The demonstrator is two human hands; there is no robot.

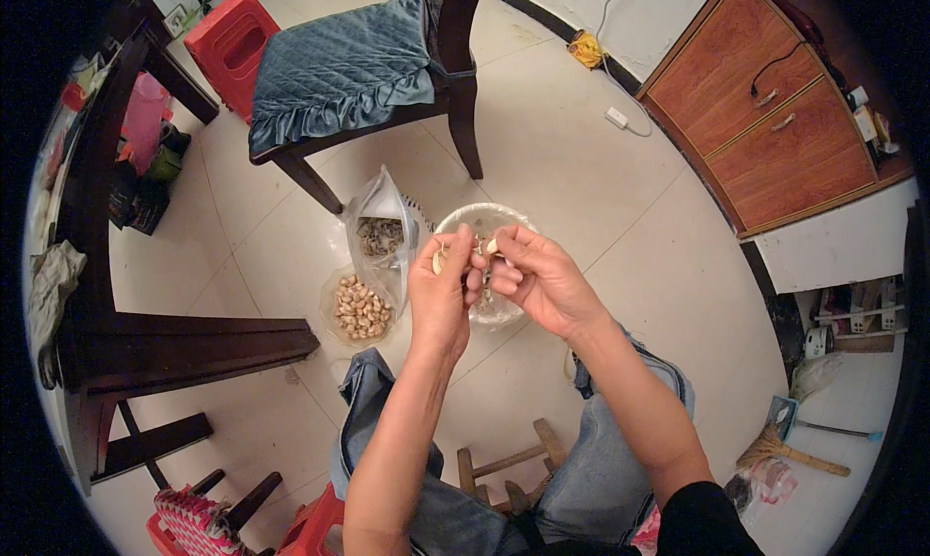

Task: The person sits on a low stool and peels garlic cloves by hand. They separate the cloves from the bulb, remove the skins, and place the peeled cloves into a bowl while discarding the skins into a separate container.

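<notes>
Both hands are raised close together over a white basin [481, 211] lined with thin plastic. My left hand [441, 290] is closed around a pale piece [439, 260] that looks like a garlic clove. Between the thumb and fingers of my right hand [542, 280] is another small whitish clove-like piece [492, 247]. Left of the basin stands an open plastic bag [363, 207] with dark greyish-brown pieces [380, 238] inside. In front of it, a clear bowl [332, 325] holds many tan cloves [360, 309]. The hands cover much of the basin's inside.
A dark wooden chair with a blue quilted cover [339, 67] stands beyond the bag, beside a red plastic stool [232, 47]. A dark table [208, 348] borders the left. Far right are a wooden cabinet [765, 110] and a hand broom [775, 447]. A small wooden stool [509, 462] sits between my legs.
</notes>
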